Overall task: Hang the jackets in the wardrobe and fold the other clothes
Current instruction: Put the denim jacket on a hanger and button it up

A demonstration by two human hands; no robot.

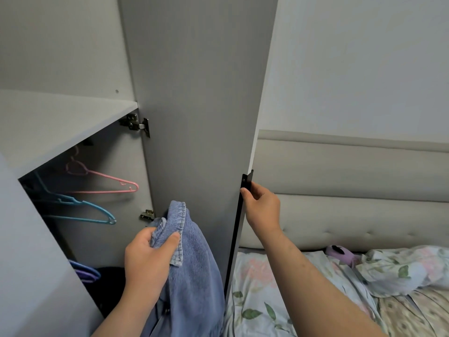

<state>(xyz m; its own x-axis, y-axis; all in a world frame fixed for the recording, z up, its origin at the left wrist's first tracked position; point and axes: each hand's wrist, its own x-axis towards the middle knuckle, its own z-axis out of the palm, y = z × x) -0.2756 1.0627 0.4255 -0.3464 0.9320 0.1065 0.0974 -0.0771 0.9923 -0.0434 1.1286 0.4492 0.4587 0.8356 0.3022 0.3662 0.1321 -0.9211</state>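
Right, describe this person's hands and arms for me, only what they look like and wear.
The left hand and right hand are bare: no gloves, and no rings show on the visible fingers. The left forearm and right forearm are bare too, with no sleeve, watch or bracelet in view up to the frame edge.

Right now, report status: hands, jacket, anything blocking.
Left hand grips jacket. Right hand holds door handle, door open. Pink hanger, blue hanger bare inside; no block seen.
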